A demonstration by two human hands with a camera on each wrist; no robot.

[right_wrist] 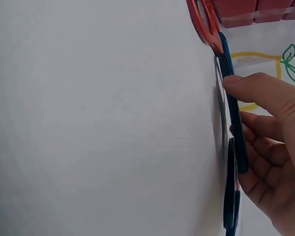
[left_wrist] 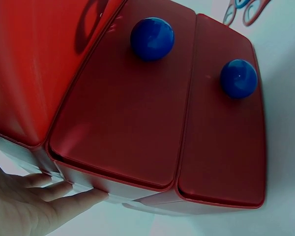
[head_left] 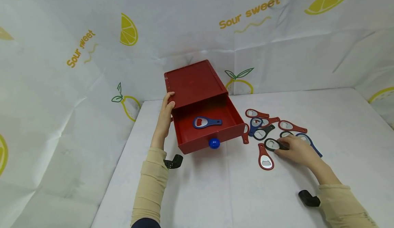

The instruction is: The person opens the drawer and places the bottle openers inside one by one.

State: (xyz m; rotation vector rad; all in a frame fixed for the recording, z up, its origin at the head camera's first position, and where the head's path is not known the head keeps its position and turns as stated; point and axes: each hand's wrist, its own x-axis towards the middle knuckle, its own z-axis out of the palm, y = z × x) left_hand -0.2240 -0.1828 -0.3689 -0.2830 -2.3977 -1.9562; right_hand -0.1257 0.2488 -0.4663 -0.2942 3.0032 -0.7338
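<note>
I see the right hand (head_left: 296,150) pinching a black bottle opener (head_left: 272,144), right of the red cabinet (head_left: 194,84) near the table's (head_left: 246,197) back edge. The left hand (head_left: 163,118), fingers nearly straight, rests against the cabinet's left side; its pulled-out drawer (head_left: 195,145) holds a blue opener (head_left: 208,122).

Rig wearer: tan left sleeve (head_left: 154,180) and right sleeve (head_left: 343,204), both long.
I see creases on both; left black wrist unit (head_left: 175,161) stubby, bent, dotted; right black wrist unit (head_left: 309,198) similar; dark rounded piece (head_left: 145,223) low on left, can't identify.
</note>
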